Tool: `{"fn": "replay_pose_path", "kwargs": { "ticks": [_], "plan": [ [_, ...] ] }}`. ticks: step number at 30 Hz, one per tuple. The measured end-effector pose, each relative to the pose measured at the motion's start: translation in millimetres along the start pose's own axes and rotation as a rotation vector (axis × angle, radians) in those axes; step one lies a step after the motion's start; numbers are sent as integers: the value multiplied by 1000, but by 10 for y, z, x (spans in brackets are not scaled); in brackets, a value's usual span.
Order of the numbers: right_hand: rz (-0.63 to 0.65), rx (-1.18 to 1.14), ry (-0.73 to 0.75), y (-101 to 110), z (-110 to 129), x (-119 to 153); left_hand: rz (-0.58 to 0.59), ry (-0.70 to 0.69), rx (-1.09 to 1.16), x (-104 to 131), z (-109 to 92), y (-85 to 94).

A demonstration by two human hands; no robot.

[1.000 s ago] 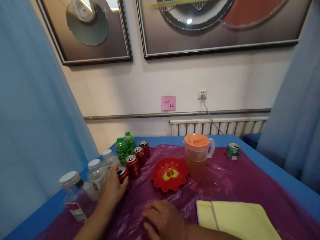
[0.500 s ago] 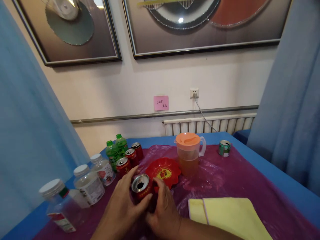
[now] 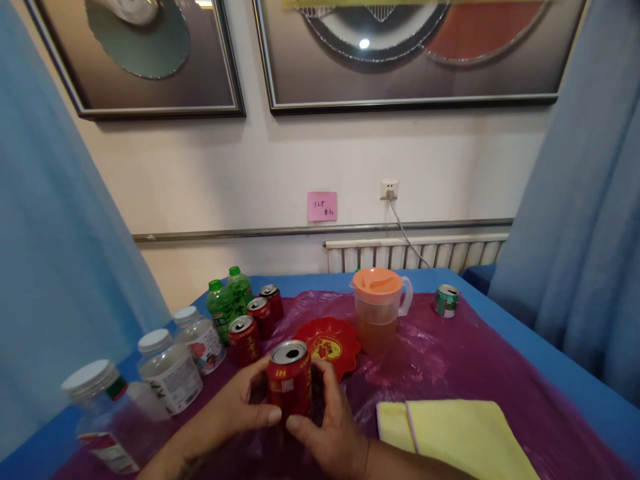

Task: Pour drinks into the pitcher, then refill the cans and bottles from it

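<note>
A red drink can (image 3: 290, 383) stands upright between my two hands, its opened silver top facing up. My left hand (image 3: 245, 403) curls around its left side, with the thumb across the front. Around the right side wraps my right hand (image 3: 333, 417), thumb also at the front. Just behind the can lies a red scalloped plate (image 3: 345, 340) with a yellow printed centre. To the left, more red cans (image 3: 245, 340) stand in a row. Whether the held can touches the table is hidden.
Green-capped bottles (image 3: 220, 310) and clear white-lidded jars (image 3: 173, 377) line the left. A pitcher (image 3: 377, 313) with an orange lid holds yellowish liquid. A green can (image 3: 446, 301) stands far right; a folded yellow cloth (image 3: 460, 433) lies front right on purple plastic sheeting (image 3: 480, 360).
The can has turned between my hands, so different printing faces me. It looks slightly higher and more to the right, and my fingers have shifted around it.
</note>
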State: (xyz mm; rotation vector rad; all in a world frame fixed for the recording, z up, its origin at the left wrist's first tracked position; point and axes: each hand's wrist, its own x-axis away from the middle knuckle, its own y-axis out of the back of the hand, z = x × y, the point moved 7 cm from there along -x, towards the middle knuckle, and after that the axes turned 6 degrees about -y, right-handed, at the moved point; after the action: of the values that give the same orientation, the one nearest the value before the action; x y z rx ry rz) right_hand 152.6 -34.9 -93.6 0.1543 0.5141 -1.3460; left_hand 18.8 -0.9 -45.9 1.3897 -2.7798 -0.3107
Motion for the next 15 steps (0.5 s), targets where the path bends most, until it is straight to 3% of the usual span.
{"fn": "replay_pose_path", "kwargs": {
  "ticks": [4,8,12,15],
  "plan": [
    [-271,207,16,159,96,-11,-195,-72,-50,-215,-57,207],
    [-396,314,109,500,659,-392,-499,-154,-202,-506,-80,404],
    [-637,195,349,1144,1359,-848,-675,-176,-355,-729,90,434],
    [-926,119,508,1707,1417,-913,-746,-165,-492,-770,291,446]
  ]
}}
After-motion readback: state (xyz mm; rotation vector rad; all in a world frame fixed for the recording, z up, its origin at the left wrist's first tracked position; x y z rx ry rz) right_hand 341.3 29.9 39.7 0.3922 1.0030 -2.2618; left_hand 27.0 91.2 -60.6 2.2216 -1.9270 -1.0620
